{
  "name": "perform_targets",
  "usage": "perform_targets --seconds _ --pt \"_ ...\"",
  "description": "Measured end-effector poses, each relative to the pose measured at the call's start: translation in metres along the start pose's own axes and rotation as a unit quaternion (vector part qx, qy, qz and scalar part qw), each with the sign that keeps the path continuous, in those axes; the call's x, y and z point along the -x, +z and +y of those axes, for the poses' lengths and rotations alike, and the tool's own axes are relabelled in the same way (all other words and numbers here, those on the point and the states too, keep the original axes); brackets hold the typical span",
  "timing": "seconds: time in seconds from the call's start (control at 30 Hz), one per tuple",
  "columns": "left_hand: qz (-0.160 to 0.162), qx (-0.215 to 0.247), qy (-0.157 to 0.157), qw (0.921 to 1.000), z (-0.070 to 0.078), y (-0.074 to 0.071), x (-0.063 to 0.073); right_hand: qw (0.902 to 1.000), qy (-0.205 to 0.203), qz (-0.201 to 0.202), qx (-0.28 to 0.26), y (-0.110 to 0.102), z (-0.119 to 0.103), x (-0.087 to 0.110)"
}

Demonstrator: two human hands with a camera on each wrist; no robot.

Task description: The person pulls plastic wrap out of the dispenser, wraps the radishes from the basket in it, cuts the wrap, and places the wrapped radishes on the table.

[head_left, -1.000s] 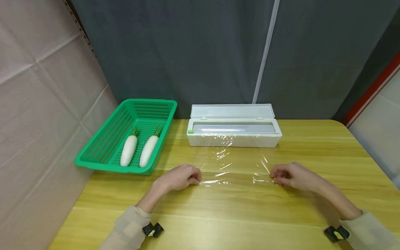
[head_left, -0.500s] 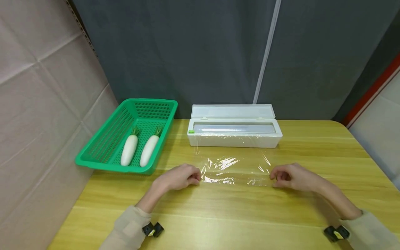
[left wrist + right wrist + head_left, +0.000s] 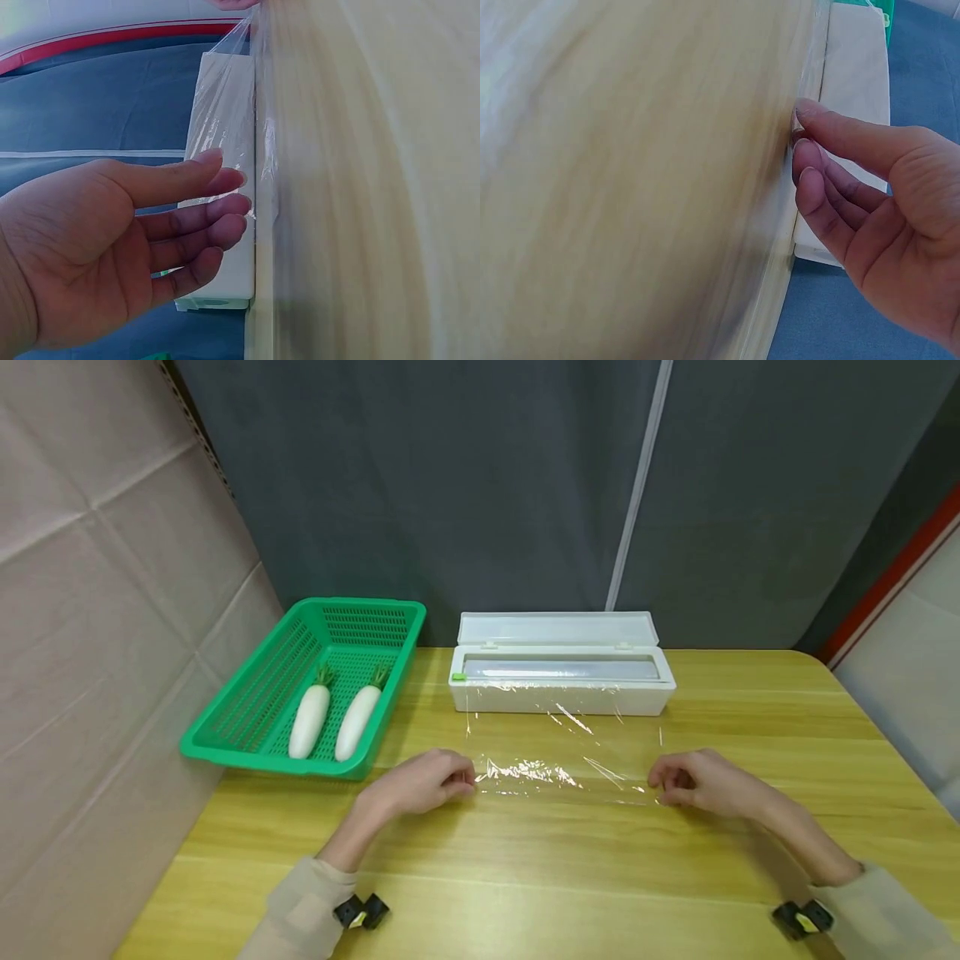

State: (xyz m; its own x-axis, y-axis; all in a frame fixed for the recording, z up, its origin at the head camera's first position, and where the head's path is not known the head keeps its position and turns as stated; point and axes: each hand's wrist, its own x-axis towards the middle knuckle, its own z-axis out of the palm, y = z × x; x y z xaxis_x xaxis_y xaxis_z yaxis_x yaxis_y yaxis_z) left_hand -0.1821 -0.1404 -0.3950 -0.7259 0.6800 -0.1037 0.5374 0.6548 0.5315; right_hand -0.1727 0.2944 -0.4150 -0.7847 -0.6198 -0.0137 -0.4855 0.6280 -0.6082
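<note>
- Left hand (image 3: 422, 781) has slipped slightly outward, away from the right hand (image 3: 705, 782), since half a second ago; glints on the clear film (image 3: 562, 768) have shifted, while the white box has stayed put.
- Left grip: narrow, thumb and forefinger pinching one near corner of the film, on the person's side of the white box (image 3: 562, 697), toward its left end. Other fingers loosely bent.
- Right grip: likewise narrow, thumb and fingertips pinching the opposite corner, near side of the box, about off its right end.
- Green basket (image 3: 277, 765) left of the box, apart from it, with two white radishes (image 3: 309, 722) side by side inside, leafy ends toward the back.
- Lid (image 3: 557, 628) raised along the box's back edge; roll (image 3: 562, 669) seen in its slot; green tab (image 3: 458, 677) at the left end of the box's front edge.
- Dark curtain (image 3: 420, 485) behind the box; wooden worktop (image 3: 525, 868) under it.
- Film: transparent, shiny, creased, running from the box's front edge to both hands. Clearance above worktop: cannot tell.
</note>
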Motion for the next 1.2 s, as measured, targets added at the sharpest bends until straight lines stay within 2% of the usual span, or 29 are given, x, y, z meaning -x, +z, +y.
perform_targets --seconds 0.23,0.43,0.57,0.8,0.93,1.2 --pt "0.03 -0.007 0.009 0.9995 0.003 -0.008 0.002 0.9998 0.012 0.001 -0.014 0.001 0.003 0.0" --pt "0.068 -0.011 0.034 0.9971 0.002 -0.017 0.006 0.999 0.028 -0.001 -0.034 0.001 0.008 0.0" --pt "0.1 -0.012 0.039 0.9941 0.002 -0.026 0.011 0.9984 0.039 -0.003 -0.041 0.002 0.009 0.0" --pt "0.173 0.0 0.032 0.9843 0.001 -0.043 0.02 0.998 0.045 -0.005 -0.044 0.003 0.009 0.0" --pt "0.187 0.015 0.021 0.982 -0.002 -0.052 0.025 0.9979 0.044 -0.005 -0.047 0.003 0.009 0.0" --pt "0.216 0.006 0.021 0.9762 -0.015 -0.065 0.034 0.9981 0.036 -0.001 -0.05 0.002 0.01 0.0"
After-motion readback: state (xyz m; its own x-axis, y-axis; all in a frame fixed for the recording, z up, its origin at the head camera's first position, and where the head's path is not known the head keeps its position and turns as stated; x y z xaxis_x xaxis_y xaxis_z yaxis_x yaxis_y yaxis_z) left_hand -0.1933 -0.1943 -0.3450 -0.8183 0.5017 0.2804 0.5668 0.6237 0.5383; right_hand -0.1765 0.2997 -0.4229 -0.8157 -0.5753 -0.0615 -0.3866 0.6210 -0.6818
